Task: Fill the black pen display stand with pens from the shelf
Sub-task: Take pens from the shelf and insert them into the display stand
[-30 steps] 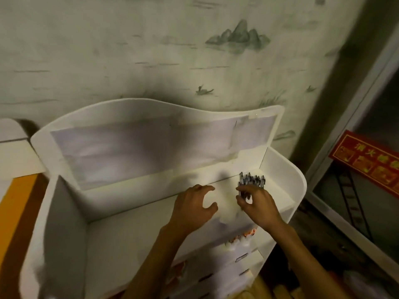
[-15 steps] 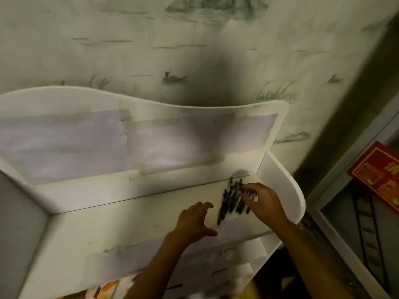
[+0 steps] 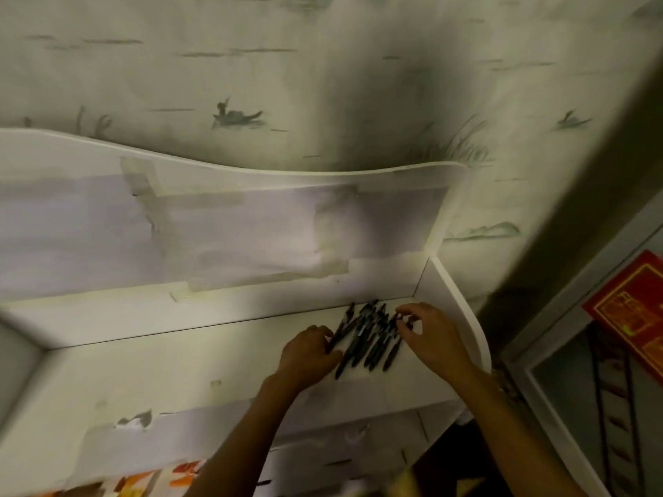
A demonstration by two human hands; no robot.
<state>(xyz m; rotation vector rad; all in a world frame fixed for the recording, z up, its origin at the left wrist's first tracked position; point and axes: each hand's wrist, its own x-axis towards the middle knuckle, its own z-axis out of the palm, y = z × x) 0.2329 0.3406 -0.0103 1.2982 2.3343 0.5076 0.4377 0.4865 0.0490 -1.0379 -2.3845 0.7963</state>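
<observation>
Several black pens lie side by side in a loose pile on the top board of a white shelf unit, near its right end. My left hand rests on the board at the pile's left edge, its curled fingertips touching the outermost pens. My right hand is at the pile's right side, thumb and forefinger pinching the upper ends of the pens there. No black display stand is in view.
The shelf has a tall wavy back panel patched with tape and a curved right side wall. Behind it is a painted wall. A red sign hangs on a glass-fronted frame at the right. Lower shelf tiers show below.
A second ago my right hand held the pens as an upright bundle; they now lie spread on the board. My left hand has moved right to touch the pile.
</observation>
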